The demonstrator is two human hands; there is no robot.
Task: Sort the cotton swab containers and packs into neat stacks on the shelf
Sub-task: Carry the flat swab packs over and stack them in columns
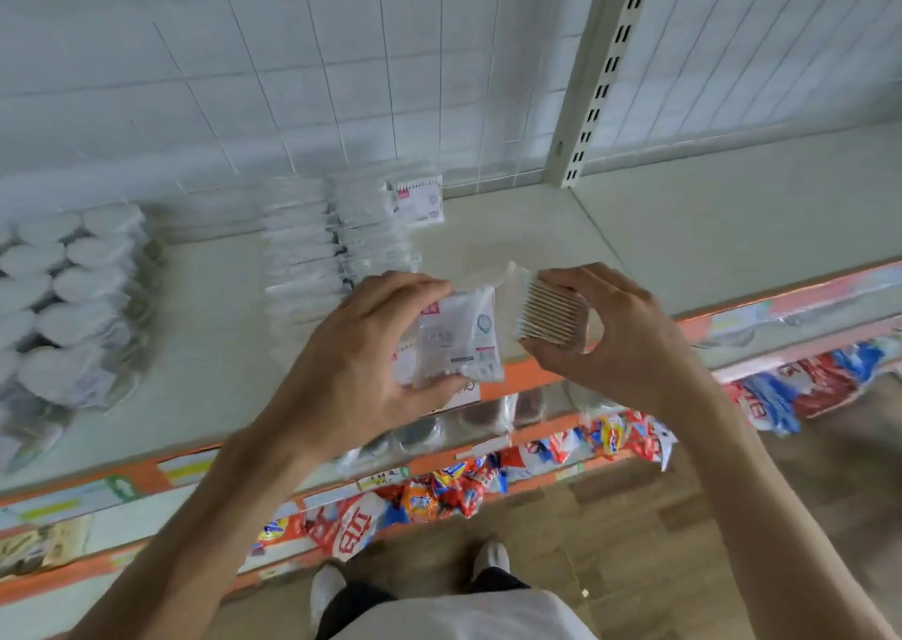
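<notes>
Mid-frame, the left hand point(361, 341) curls its fingers round a few labelled swab packs point(454, 336); the right hand point(610, 332) pinches a clear pack of wooden swabs point(549, 310). Sorting seems underway: next, lay each on its matching stack point(337, 239) on the shelf point(683, 219). The left-edge tubs point(73, 293) are blurred and cut off.

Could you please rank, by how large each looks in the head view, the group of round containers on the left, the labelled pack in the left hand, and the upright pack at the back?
Largest to smallest:
1. round containers
2. labelled pack, though nearness enlarges it
3. upright pack
</notes>
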